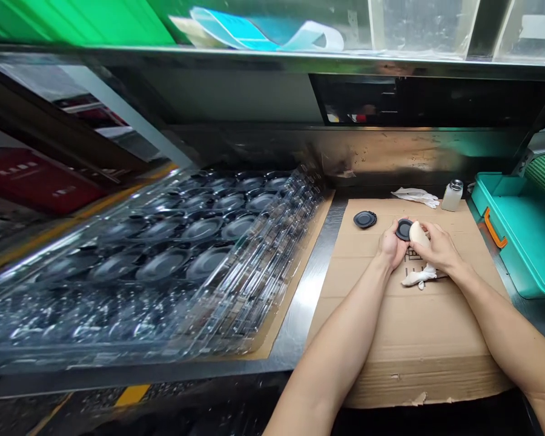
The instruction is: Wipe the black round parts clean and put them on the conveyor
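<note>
My left hand [393, 247] holds a round black part [404, 229] in its fingers, above a cardboard sheet [367, 315]. Beside it my right hand [438, 245] is closed on a pale, cream-coloured pad [418, 235], which touches or overlaps the right edge of the black part. Another round black part [364, 219] lies on the cardboard to the left of my hands. Just below them rests a crumpled white cloth [420, 277] with something thin and dark at its right, partly hidden by my right wrist.
Clear plastic trays [254, 284] with many black round parts fill the left side. A white glove [416, 196] and a glass jar [452, 195] stand or lie at the cardboard's back edge. A teal bin [527, 242] is at the right. A metal shelf [272, 59] crosses above.
</note>
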A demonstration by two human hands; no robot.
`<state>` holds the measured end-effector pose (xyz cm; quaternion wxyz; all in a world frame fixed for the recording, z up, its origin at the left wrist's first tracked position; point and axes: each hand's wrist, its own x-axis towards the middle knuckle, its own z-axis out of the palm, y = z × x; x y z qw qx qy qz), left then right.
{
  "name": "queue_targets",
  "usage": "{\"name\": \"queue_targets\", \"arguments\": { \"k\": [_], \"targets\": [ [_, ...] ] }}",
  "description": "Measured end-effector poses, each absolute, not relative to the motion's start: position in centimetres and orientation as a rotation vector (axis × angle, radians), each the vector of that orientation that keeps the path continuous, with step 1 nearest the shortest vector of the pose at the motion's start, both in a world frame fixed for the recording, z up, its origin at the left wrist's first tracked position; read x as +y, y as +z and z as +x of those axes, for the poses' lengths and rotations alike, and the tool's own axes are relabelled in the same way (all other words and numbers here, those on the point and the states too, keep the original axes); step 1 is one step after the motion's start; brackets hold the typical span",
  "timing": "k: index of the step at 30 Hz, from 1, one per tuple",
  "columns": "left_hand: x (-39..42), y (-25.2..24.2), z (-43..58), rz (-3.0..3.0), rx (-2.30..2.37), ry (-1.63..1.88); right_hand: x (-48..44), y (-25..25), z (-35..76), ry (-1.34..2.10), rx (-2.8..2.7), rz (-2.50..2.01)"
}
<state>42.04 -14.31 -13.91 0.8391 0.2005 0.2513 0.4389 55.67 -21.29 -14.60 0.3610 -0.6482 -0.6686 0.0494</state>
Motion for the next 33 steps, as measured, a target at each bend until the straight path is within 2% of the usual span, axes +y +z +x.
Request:
{"name": "queue_targets", "arguments": {
  "k": [7,16,25,29,33],
  "targets": [
    [-14.1,-14.1,42.0,0.398,0.488,0.955,-21.9,-13.6,55.4,0.170,-1.890,-1.666],
    [-14.7,-15.0,42.8,0.562,0.492,0.979,-21.5,-13.7,55.6,0.218,-1.840,-1.624],
    [-14.7,-14.5,42.1,0.475,0.471,0.861,-22.6,-11.2,56.3,0.666,-1.878,-1.617],
    [-14.7,-14.5,42.2,0.501,0.466,0.869,-22.4,-11.5,57.0,0.513,-1.760,-1.743],
    [-15.0,-14.8,42.5,0.593,0.499,0.880,-22.1,-12.3,55.9,0.395,-1.730,-1.641]
  ]
}}
